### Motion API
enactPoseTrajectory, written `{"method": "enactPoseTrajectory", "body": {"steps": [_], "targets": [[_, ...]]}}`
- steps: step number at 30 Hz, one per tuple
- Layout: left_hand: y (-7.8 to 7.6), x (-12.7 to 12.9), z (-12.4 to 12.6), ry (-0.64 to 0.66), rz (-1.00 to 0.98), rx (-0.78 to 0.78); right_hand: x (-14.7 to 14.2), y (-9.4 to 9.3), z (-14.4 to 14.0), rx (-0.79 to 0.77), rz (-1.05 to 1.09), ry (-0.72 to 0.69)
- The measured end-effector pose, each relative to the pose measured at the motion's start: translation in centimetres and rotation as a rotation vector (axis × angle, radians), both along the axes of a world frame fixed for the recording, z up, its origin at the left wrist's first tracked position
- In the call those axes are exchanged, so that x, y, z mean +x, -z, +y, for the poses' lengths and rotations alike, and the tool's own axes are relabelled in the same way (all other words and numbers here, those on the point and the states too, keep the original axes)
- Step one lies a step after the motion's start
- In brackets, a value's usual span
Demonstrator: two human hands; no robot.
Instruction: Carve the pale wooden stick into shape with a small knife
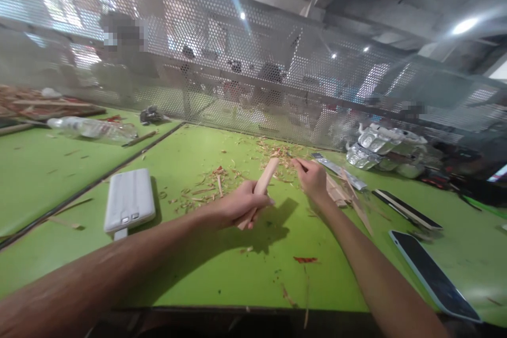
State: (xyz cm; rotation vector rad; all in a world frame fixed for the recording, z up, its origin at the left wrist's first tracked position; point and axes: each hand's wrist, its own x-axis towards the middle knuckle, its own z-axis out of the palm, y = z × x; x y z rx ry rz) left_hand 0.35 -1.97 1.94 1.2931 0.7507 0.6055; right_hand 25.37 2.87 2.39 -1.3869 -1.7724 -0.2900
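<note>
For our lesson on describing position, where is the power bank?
In the head view, the power bank lies at left on the table, just beyond the left forearm, right of the seam.

- A wooden strip (266,177): pale, bare, flat and narrow, its far end slightly rounded.
- State: in one piece as far as shows, its middle hidden inside a grip.
- Pose: slanted, held above the desk (222,280), far end leaning right toward the far edge, lower end pointing toward the near edge.

Green table (198,150): wood shavings (264,148), 1 white power bank (130,198), phone (435,277), bottle (95,129).
</note>
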Motion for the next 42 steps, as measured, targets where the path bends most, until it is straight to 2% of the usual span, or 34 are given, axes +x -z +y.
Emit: {"method": "enactPoseTrajectory", "body": {"steps": [1,3,7,13,17,24,30,35,38,40,42], "targets": [[0.0,0.0,0.1,0.009,-0.001,0.01,0.4,-0.1,0.2,-0.023,0.036,0.049],[-0.2,-0.2,0.4,0.026,-0.005,0.007,0.5,-0.2,0.1,-0.061,0.11,0.04],[-0.2,-0.6,1.4,0.057,-0.064,-0.035,-1.5,-1.0,-1.3,-0.07,0.156,-0.176],[-0.1,-0.6,1.7,0.019,-0.167,0.015,-5.1,-1.4,-3.7,-0.074,0.059,-0.491],[-0.1,-0.5,1.3,0.045,-0.179,0.0,-6.1,-0.6,-4.1,-0.044,-0.051,-0.573],[0.1,0.0,0.8,-0.006,-0.156,0.087,-5.9,-0.8,-4.7,0.081,-0.26,-0.512],[-0.1,0.0,0.8,-0.026,-0.074,0.168,-5.5,-1.1,-4.6,0.034,-0.329,-0.378],[0.7,0.2,1.2,-0.033,0.007,0.229,-4.5,-0.6,-3.3,0.056,-0.232,-0.357],[0.9,0.1,1.4,-0.026,0.028,0.211,-3.8,-0.2,-2.2,0.031,-0.193,-0.331],[0.8,-0.1,1.4,-0.002,0.064,0.19,-2.9,-0.1,-1.3,0.0,-0.161,-0.266],[0.6,-0.2,1.0,0.064,0.097,0.205,-1.4,0.0,-0.4,-0.026,-0.106,-0.138]]}}
